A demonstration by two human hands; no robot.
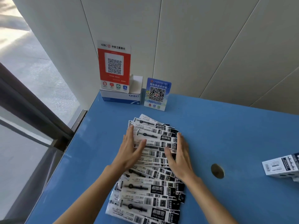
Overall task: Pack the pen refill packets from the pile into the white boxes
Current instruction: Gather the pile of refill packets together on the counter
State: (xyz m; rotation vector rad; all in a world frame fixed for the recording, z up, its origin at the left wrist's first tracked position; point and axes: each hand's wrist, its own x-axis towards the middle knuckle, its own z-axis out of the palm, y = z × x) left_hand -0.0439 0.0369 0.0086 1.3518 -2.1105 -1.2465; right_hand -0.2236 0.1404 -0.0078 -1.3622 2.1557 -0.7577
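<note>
Left hand (131,149) & right hand (178,156), fingers straight, press flat on ends of refill packet pile (150,172) on blue counter (226,130); white box (281,167) at right edge.

Packets (150,172) are wrapped in glossy clear plastic. The table (226,126) is finished smooth, faintly glossy blue. The box (281,167) looks cardboard.

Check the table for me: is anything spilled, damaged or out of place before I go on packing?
Nothing damaged or spilled. The refill packets lie fanned in a loose overlapping row, not squared up; left hand and right hand rest flat on them. One white box lies tipped at the table's right edge.
</note>
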